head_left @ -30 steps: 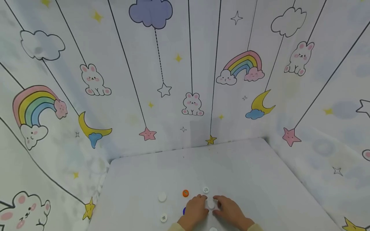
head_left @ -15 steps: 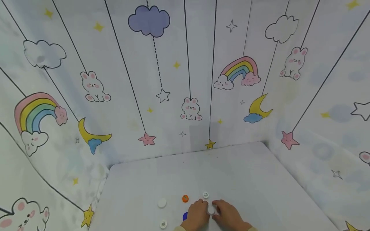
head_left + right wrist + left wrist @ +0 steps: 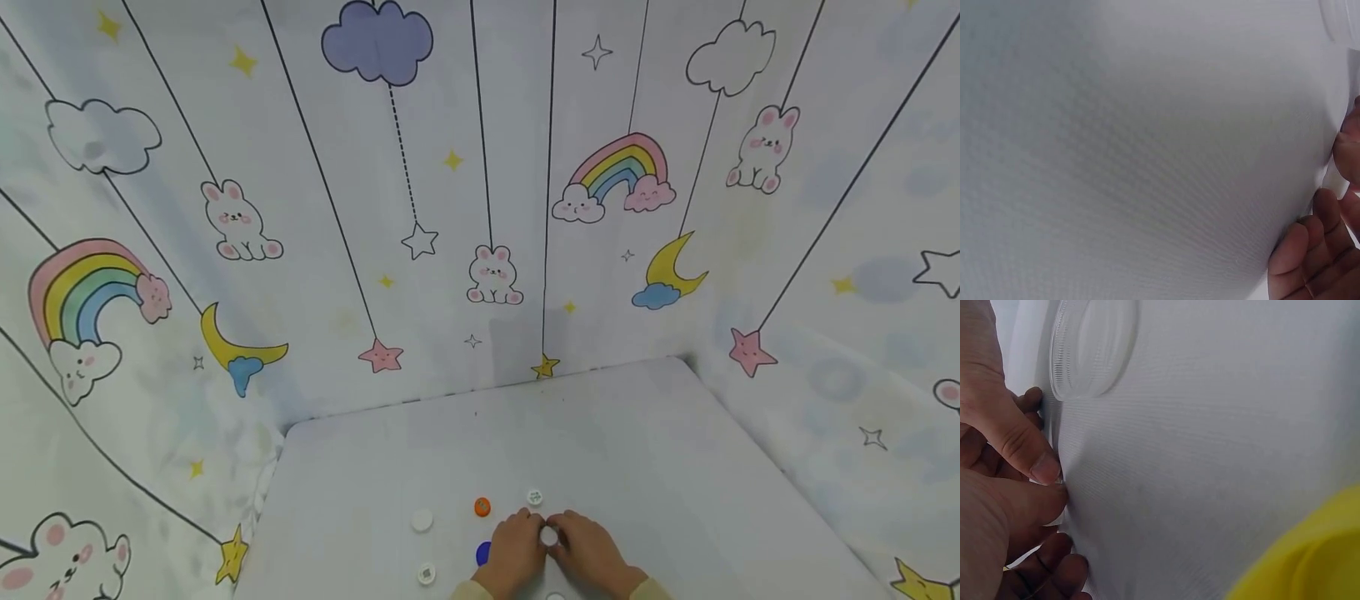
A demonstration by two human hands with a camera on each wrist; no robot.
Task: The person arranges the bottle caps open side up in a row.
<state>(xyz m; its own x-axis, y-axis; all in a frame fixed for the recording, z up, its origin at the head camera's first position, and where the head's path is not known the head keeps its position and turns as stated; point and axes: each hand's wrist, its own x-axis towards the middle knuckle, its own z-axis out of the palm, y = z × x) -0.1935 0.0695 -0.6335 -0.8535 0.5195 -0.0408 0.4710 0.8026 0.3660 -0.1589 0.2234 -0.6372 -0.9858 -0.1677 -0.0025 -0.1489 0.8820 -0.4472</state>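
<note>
Though white like the tabletop [image 3: 637,442], cartoon-patterned walls [image 3: 435,325] beyond (2 rainbows [image 3: 611,172]).

You have a white table [image 3: 637,450] before you, its far corners rounded. Well to the left of your left hand [image 3: 512,546] lie a plain white disc [image 3: 422,521] and, nearer you, a white marked piece [image 3: 426,574]. Closer in sit an orange disc [image 3: 482,507] and a blue piece [image 3: 483,552], partly covered by that hand. A grey-patterned white piece [image 3: 534,497] lies just beyond your fingers; your left wrist view shows a clear ridged round piece [image 3: 1094,350] on the surface
</note>
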